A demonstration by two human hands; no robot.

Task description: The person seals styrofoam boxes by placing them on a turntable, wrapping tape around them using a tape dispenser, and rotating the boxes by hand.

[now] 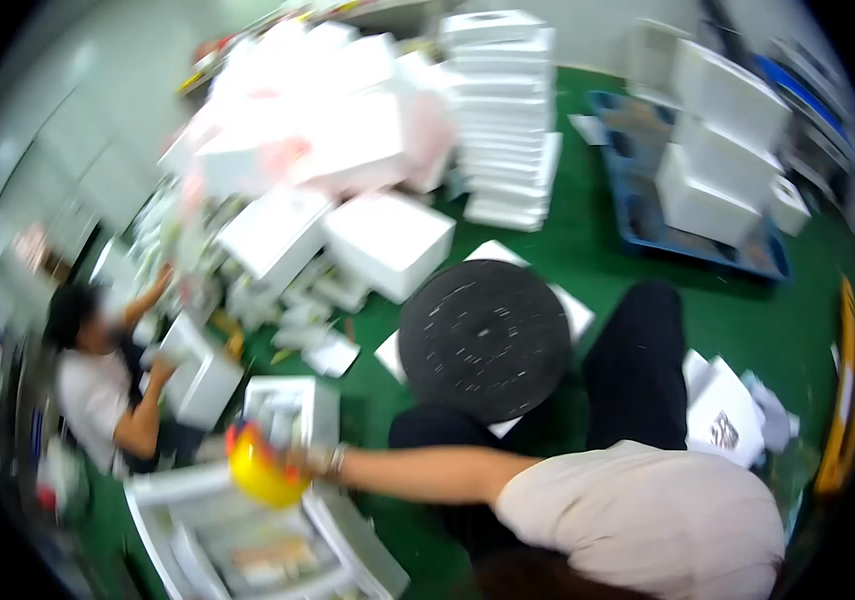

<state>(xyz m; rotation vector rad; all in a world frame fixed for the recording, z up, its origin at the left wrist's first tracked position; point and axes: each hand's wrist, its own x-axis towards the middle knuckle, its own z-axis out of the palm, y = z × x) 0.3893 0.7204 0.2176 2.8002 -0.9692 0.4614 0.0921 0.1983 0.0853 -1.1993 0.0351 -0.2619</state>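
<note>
My right arm reaches across to the left side of the view, with something like a bracelet at the wrist. My right hand, smeared by motion, is closed on a yellow tape roll with red-orange at its upper edge. Below the roll stands an open white foam box with things inside that I cannot make out. A smaller white foam box sits just behind it. In front of my knees a round black disc rests over white pieces on the green floor. My left hand is out of sight.
A person at the left handles a white foam box. White boxes and pale bundles pile up behind. Stacked foam trays stand at the back; a blue tray holds boxes at the right.
</note>
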